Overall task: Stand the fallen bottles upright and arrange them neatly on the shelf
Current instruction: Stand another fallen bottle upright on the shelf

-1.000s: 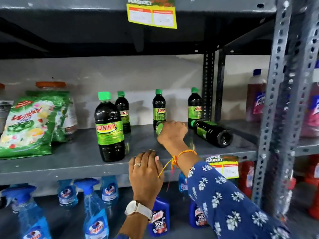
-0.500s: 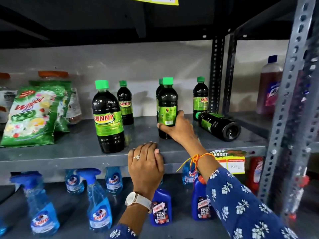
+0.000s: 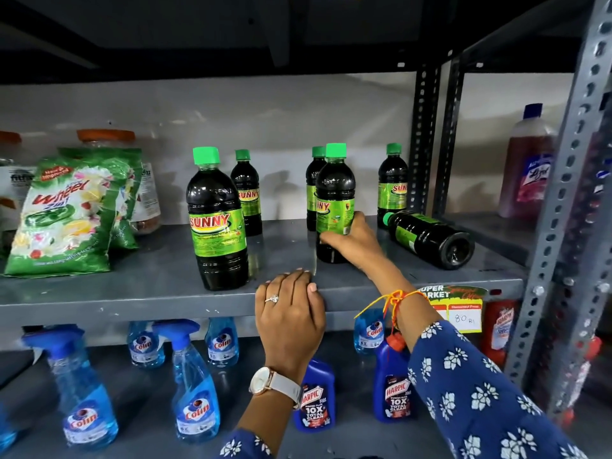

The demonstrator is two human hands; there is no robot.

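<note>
A supermarket aisle: slotted steel shelving (image 3: 563, 207), a price tag (image 3: 458, 309), rows of cleaning-product bottles (image 3: 195, 385).

dark bottles (image 3: 334, 200) with green caps and labels, grey shelf (image 3: 132, 293), blue white-flowered sleeve (image 3: 470, 385).

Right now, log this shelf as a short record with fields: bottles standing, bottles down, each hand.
standing bottles: five dark green-capped bottles upright, including the front bottle
fallen bottle: one fallen bottle on its side at the right, base toward the camera
right hand: grip around the middle bottle, which stands upright
left hand: resting on the shelf front edge, holding nothing
</note>
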